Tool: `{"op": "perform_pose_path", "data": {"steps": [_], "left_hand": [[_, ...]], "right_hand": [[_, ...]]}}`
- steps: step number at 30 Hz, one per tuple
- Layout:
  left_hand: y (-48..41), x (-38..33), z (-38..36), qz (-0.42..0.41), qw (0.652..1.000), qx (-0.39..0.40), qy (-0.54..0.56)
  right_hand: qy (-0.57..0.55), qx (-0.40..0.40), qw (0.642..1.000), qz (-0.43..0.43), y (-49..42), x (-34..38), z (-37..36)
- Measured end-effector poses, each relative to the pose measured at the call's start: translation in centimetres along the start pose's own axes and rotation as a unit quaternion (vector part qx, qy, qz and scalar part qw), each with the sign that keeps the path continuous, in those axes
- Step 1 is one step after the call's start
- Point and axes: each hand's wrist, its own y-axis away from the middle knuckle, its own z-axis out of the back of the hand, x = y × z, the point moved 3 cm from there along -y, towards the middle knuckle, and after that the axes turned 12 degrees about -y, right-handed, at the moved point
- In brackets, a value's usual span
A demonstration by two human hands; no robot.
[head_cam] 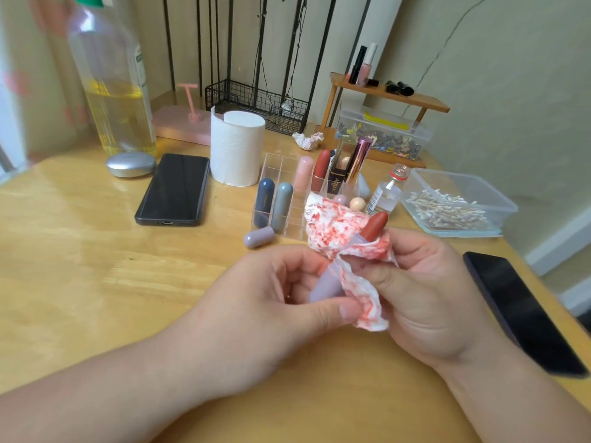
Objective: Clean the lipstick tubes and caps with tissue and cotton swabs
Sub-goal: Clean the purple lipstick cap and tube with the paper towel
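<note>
Pinching lipstick [324,281], left hand [271,282] meets right hand's [431,282] tissue [332,225] before organizer [281,167].

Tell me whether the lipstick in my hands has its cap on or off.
Off. Its red bullet stands bare above the lilac tube, and a lilac cap lies on the table beside the clear organizer.

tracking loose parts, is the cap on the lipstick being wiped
No, the red tip of the lipstick stands bare above the stained tissue, and a lilac cap lies on the table beside the clear organizer.
</note>
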Motion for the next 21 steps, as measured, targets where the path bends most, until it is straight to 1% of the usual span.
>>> {"op": "perform_pose_path", "data": {"steps": [3, 5, 6, 7, 9, 10, 12, 14, 16, 18, 19, 21], "left_hand": [[0.0, 0.5, 0.3, 0.040, 0.996, -0.082, -0.017], [0.0, 0.6, 0.4, 0.047, 0.995, -0.088, -0.030], [-0.1, 0.5, 0.5, 0.043, 0.996, -0.067, -0.029], [-0.1, 0.4, 0.5, 0.032, 0.999, -0.029, -0.024], [0.0, -0.3, 0.4, 0.002, 0.998, 0.068, -0.003], [0.2, -0.5, 0.4, -0.003, 0.995, 0.102, 0.005], [0.4, -0.7, 0.3, -0.006, 0.993, 0.119, 0.006], [0.2, -0.5, 0.3, -0.014, 0.996, 0.089, 0.001], [0.1, -0.1, 0.3, -0.024, 0.999, 0.027, -0.013], [0.0, 0.1, 0.6, -0.016, 0.999, -0.039, -0.028], [0.0, 0.2, 0.8, -0.010, 0.998, -0.057, -0.032], [0.2, 0.1, 0.9, -0.008, 0.998, -0.052, -0.037]], "right_hand": [[-0.011, 0.008, 1.000, 0.000, 0.2, -0.1, -0.2], [-0.030, 0.024, 0.999, -0.003, 0.2, 0.1, -0.4], [-0.038, 0.036, 0.999, -0.003, 0.2, 0.2, -0.5], [-0.041, 0.045, 0.998, 0.001, 0.3, 0.4, -0.6], [-0.041, 0.054, 0.998, 0.013, 0.4, 0.8, -0.7], [-0.043, 0.059, 0.997, 0.016, 0.5, 1.0, -0.8], [-0.058, 0.072, 0.996, 0.015, 0.5, 1.2, -0.8], [-0.055, 0.078, 0.995, 0.015, 0.4, 1.2, -0.6], [-0.016, 0.062, 0.998, 0.025, 0.3, 1.0, -0.4], [0.009, 0.038, 0.999, 0.029, 0.3, 0.8, -0.3], [0.009, 0.031, 0.999, 0.027, 0.3, 0.7, -0.2], [0.012, 0.023, 0.999, 0.029, 0.2, 0.8, 0.0]]}}
